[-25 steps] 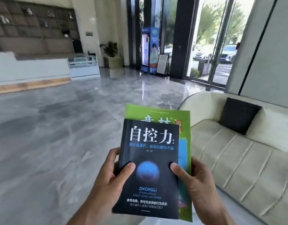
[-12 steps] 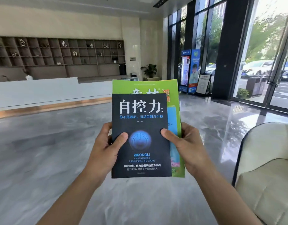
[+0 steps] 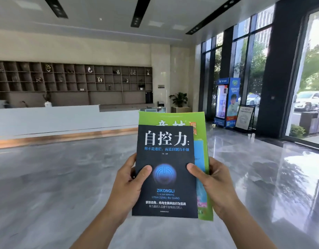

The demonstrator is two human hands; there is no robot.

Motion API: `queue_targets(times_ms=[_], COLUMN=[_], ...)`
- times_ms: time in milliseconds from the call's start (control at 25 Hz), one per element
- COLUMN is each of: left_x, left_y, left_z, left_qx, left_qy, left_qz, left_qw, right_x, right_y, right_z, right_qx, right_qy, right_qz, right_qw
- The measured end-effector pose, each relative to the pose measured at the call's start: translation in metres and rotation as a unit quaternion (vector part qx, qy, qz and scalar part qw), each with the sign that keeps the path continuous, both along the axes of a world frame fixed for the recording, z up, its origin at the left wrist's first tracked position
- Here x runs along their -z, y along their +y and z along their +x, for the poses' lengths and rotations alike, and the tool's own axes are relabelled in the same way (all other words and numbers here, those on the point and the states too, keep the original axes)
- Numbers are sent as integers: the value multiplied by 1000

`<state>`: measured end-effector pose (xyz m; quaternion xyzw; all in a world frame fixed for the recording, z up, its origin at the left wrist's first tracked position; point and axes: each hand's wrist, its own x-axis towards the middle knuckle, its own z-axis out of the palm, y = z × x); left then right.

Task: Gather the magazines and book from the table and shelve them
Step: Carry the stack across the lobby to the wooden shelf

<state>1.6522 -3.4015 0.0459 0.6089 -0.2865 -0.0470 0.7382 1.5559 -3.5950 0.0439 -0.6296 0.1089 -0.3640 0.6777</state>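
Observation:
A black book (image 3: 166, 169) with white title characters and a blue glowing circle lies on top of a larger green magazine (image 3: 200, 126), held as one stack in front of me. My left hand (image 3: 127, 184) grips the stack's left edge, thumb on the black cover. Gripping the right edge is my right hand (image 3: 213, 184), its thumb also on the cover. How many magazines lie under the book is hidden. A wide dark wooden wall shelf (image 3: 72, 81) with many cubbies and small ornaments spans the far wall.
A long white reception counter (image 3: 47, 117) stands before the shelf. A potted plant (image 3: 179, 100), a blue vending machine (image 3: 227, 103) and a sign stand (image 3: 244, 117) are at the right by the glass wall. Glossy grey marble floor (image 3: 56, 177) stretches between.
The view has swung left and upward, away from the cream sofa, which has left the frame. The far shelf and counter now fill the background. Both hands keep the same grip on the stack.

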Motion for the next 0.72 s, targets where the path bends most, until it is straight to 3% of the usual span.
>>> queue_targets(times_ms=[320,720], left_x=[36,15], left_y=[-87,-257], left_z=[287,626], left_qx=[-15,49], left_qy=[-7,-24], left_qz=[1,11], left_qw=[1000,998], right_x=[19,0], right_y=[-75,-234], right_z=[275,590], right_qx=[20,55], right_qy=[1,-4], right_qz=[-29,-13], right_qw=[999,998])
